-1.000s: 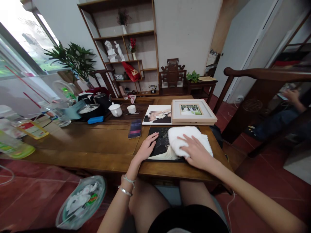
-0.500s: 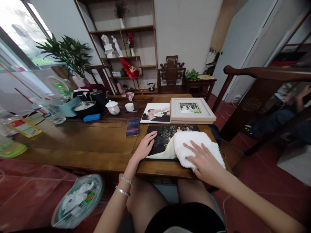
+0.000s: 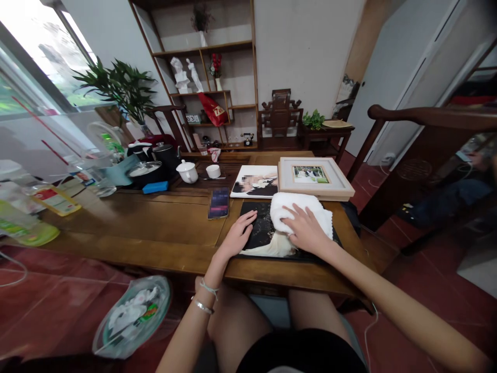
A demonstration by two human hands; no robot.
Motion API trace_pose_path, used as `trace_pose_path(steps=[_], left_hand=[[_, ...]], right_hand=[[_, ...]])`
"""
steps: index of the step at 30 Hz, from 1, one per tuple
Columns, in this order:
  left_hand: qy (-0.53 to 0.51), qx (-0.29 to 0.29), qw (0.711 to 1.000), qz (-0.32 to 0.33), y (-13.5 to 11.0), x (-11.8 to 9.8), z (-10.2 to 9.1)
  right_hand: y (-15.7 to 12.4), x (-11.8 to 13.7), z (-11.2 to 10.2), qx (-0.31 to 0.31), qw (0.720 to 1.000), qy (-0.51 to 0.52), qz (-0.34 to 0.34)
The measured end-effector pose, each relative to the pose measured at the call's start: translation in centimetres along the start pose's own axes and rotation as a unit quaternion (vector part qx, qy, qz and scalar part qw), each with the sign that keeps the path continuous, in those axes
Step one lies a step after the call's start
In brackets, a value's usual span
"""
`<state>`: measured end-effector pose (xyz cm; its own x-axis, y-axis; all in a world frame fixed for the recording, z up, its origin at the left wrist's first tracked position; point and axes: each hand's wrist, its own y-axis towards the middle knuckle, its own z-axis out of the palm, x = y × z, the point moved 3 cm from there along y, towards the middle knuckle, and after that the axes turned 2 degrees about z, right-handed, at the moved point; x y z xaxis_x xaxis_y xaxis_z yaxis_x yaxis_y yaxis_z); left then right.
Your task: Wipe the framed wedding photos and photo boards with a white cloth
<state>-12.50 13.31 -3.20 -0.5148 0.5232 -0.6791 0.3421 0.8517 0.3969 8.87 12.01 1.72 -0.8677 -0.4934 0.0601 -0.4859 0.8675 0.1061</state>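
My right hand (image 3: 306,228) is on a folded white fluffy towel (image 3: 281,202), its fingers spread over the top and its thumb side at the towel's near edge. Beneath the towel lies a dark photo print (image 3: 261,235) with a pale trailing dress, partly covered. Flat on the left edge of that print, my left hand (image 3: 238,233) rests with its fingers stretched out and nothing in them. Just beyond the print are a light photo panel (image 3: 254,181) and a framed picture (image 3: 337,178) in pale wood.
A phone (image 3: 218,203) lies left of the print. Farther left stand a white lidded cup (image 3: 187,171), a small white cup (image 3: 213,171), a blue block (image 3: 155,187) and plastic bottles (image 3: 58,201). A lined bin (image 3: 161,305) stands below the table, a wooden chair (image 3: 423,116) at right.
My right hand and the towel have moved away from me and slightly left over the print, uncovering its near right part. My left hand stays on the print's left edge.
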Motion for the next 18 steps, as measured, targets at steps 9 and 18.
trace_pose_path(steps=[9, 18], left_hand=[[0.007, 0.013, 1.0, -0.007, 0.1, -0.5, -0.3], [0.001, 0.006, 1.0, -0.003, 0.1, -0.1, -0.2]], right_hand=[[-4.5, 6.0, 0.3, 0.037, 0.994, 0.043, -0.091], [-3.0, -1.4, 0.1, -0.02, 0.999, -0.012, 0.023]])
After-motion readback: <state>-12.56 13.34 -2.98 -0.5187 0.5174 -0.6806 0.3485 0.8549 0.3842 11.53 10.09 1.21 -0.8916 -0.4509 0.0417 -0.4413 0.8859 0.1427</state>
